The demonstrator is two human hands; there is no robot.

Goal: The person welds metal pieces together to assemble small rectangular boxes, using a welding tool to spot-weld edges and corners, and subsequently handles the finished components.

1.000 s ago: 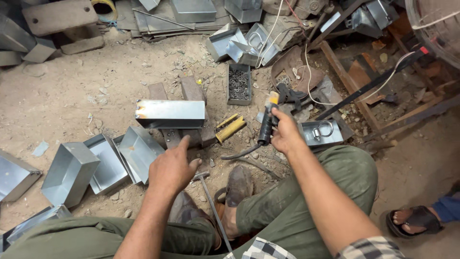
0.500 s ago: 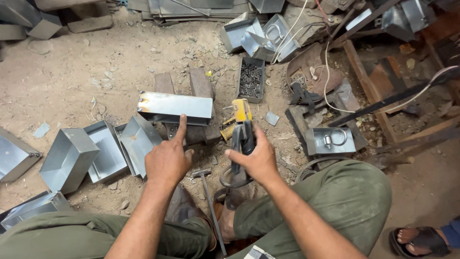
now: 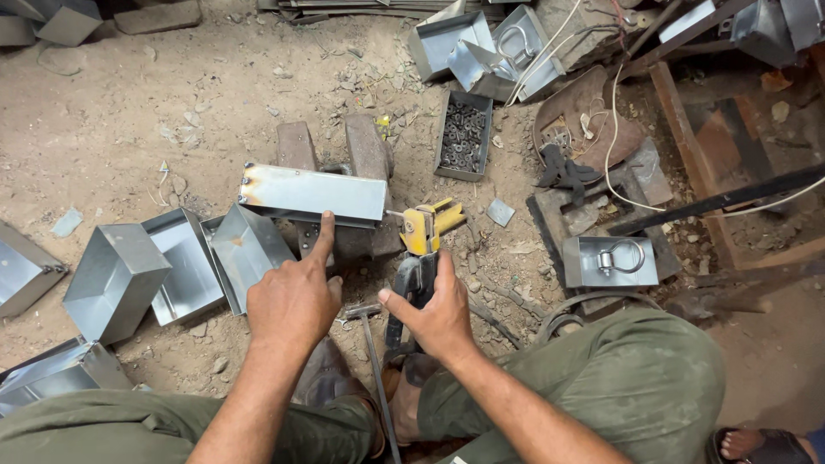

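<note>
the left hand [image 3: 292, 301] rests with its index finger stretched out, the tip pressing on the lower edge of a long sheet-metal box [image 3: 314, 193]; the other fingers are curled in and hold nothing. the right hand [image 3: 438, 314] is closed around the dark handles of a hand riveter [image 3: 421, 258], whose yellow head points up and left toward the near end of the box, with a thin pin showing between head and box.

the step in hand looks like fastening the right end of the box: the finger steadies it while the tool is brought to the corner. whether the pin is seated in a hole cannot be told from here. the next move seems to call for a firm squeeze of the handles with the box kept from sliding, and the head held square to the metal.

the box is shiny grey, narrow and long, lying on its side across two dark blocks [image 3: 369, 159] just beyond the left hand. its left end shows brownish scorch marks and small round fasteners at the corners.

to the left of the left hand lie several open metal boxes [image 3: 116, 275] of the same grey sheet. beyond the right hand sits a small tray of dark washers [image 3: 464, 133]. a thin hammer [image 3: 371, 344] lies between the hands, near the person's green trousers [image 3: 619, 378].
</note>
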